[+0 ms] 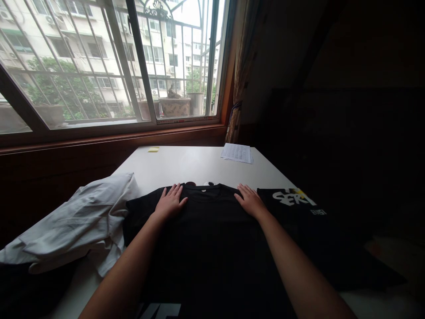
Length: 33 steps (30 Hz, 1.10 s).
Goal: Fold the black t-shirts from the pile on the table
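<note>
A black T-shirt lies spread on the white table, its neckline toward the window and part of a pale print showing at the bottom of the view. My left hand rests flat on its left shoulder with the fingers stretched out. On the right shoulder lies my right hand, also flat, fingers extended. Neither hand grips the cloth. Two small round objects, one dark and one whitish, peek out just beyond the collar; their kind I cannot make out.
To the left, a crumpled white garment hangs over the table edge. A dark printed garment lies at the right. Near the far edge of the white table are yellow sticky notes and printed papers. A barred window stands behind.
</note>
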Available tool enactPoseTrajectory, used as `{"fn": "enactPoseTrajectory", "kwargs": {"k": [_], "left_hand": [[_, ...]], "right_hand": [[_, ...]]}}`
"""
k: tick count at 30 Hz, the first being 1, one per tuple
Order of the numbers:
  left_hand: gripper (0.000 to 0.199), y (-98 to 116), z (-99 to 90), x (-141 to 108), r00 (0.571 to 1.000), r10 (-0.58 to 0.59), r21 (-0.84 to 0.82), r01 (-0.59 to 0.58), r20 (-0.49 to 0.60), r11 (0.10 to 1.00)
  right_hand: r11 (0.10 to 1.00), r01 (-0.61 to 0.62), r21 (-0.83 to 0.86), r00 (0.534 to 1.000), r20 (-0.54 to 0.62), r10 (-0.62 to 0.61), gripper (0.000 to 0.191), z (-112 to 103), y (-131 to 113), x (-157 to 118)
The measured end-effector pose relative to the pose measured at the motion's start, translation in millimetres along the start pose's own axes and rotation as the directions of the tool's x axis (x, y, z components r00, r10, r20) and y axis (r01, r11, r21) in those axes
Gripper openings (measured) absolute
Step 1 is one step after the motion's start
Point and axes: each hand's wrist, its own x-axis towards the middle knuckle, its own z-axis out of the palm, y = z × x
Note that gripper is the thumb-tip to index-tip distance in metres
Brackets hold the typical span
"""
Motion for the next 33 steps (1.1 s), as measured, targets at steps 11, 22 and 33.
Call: {"fn": "enactPoseTrajectory", "kwargs": {"k": [11,22,33], "left_hand": [[0.072,-0.5,-0.1,0.2,1.000,0.005,-0.009,-0.005,-0.002,1.000],[0.070,-0.6,2.2,0.1,1.000,0.005,-0.004,-0.005,-0.014,1.000],[0.069,-0.5,1.8,0.2,1.000,0.007,-0.010,-0.008,-0.013,1.000]], "right_hand": [[1.000,0.002,0.013,1.000,0.005,-0.002,0.060,1.2,1.2,0.8],[1.000,0.001,0.015,1.000,0.003,-0.001,0.059,0.5,0.6,0.5],[1.000,-0.001,0.021,1.000,0.008,0.000,0.059,-1.8,-0.5,-0.7]]}}
